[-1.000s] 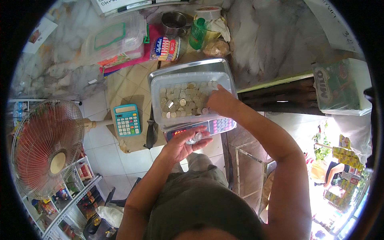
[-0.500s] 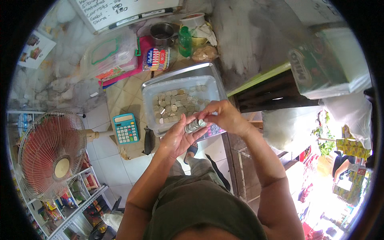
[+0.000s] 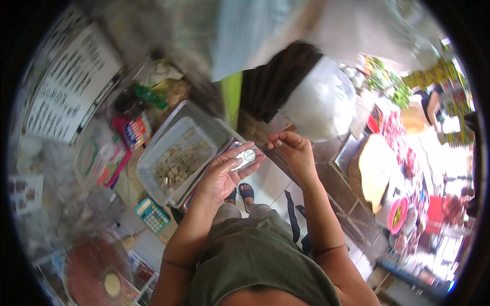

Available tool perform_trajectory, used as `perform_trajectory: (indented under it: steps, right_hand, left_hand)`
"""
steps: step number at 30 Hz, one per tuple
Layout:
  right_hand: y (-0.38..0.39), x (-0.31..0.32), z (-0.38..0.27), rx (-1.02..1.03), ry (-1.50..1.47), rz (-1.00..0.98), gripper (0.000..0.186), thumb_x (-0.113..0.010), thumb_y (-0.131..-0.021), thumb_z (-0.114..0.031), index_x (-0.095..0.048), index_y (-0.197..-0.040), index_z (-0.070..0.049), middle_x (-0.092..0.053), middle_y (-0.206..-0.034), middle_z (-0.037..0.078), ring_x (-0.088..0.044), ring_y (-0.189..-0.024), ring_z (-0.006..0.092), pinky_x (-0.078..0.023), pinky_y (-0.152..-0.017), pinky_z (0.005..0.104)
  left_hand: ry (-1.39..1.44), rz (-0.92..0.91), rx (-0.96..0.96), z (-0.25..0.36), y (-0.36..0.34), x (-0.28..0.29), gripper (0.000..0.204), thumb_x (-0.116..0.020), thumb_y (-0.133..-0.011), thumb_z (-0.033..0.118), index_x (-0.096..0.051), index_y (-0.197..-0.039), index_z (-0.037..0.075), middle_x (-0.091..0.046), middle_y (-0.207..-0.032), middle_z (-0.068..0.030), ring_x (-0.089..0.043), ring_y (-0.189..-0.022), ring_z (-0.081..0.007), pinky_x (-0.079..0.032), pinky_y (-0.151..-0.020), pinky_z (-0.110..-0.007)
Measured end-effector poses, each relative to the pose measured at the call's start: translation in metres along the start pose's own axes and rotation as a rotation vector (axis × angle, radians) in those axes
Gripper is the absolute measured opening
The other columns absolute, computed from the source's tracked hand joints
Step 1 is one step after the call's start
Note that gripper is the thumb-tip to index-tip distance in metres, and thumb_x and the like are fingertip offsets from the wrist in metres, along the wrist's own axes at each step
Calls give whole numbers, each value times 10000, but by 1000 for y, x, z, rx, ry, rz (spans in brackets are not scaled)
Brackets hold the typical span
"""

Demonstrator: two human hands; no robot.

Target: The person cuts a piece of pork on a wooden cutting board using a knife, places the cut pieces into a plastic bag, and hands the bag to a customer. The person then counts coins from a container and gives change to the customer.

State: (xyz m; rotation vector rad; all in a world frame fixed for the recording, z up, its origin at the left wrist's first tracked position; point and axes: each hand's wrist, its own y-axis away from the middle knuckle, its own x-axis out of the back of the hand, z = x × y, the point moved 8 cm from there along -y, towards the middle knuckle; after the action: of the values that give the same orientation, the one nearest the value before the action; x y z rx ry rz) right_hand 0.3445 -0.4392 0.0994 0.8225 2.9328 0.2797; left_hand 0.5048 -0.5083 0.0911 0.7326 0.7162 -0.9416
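Observation:
My left hand is turned palm up and holds several silver coins on its palm and fingers, the top one facing up. To its right, apart from it, my right hand has thumb and fingertips pinched together; whether a coin is between them is too small to tell. Left of my left hand stands a clear plastic tub with many loose coins spread over its bottom. A metal tray shows beyond the tub's far edge.
A blue calculator lies on the table near the tub. A fan stands at lower left and a whiteboard hangs at upper left. A white plastic bag hangs to the right, above a tiled counter.
My view has swung to the right, so the tub and calculator now appear further left. My right hand has moved off the coins in my left palm and out to the right.

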Motion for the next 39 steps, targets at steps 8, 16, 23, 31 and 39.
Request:
perform_trajectory:
  steps: [8,16,23,31,39]
  right_hand:
    - [105,79,32,-88,-67,362,134,-599,-913,22,-695,-1000,54,-700,-854,65,-646,-823,131,-516,-802,270]
    - [223,141,121,-294,-58,616,119,-649,-901,-13,-727,-987,13,-731,-868,52,-671,-799,127,-534,-740,287]
    - [269,261,153,-412,110,746,169,-686,-880,-86,-724,-1026,-9,-741,-893,99,-678,-824,144,-525,-760,308]
    - [231,483,117,-96,908,904,176,-603,-831,-57,-690,-982,-37,-676,-941,167,-638,-920,347,-511,-802,423]
    - [210,565,157,83,1140,1002,319,-545,-867,-126,-591,-1175,-60,-591,-1202,135,-542,-1166,311,-426,-991,438]
  left_hand:
    - [-78,-237,359,-59,-55,-57,527,-428,-938,57,-353,-1429,-120,-498,-1370,-308,-502,-1304,-396,-429,-1118,-431]
    - [-28,-380,612,-160,-118,-132,462,-405,-1048,191,-402,-1392,-118,-515,-1361,-281,-505,-1292,-402,-489,-1066,-448]
    - [-43,-375,694,-274,-233,-241,350,-455,-1024,118,-518,-1272,-121,-632,-1111,-216,-606,-1118,-370,-547,-971,-425]
    - [-351,-201,571,-416,-443,-397,135,-641,-887,21,-653,-1011,-32,-619,-865,-107,-601,-740,-206,-520,-621,-311]
    - [-516,-130,397,-493,-583,-503,267,-519,-937,-13,-578,-1183,-98,-444,-915,-91,-508,-836,-223,-566,-788,-397]
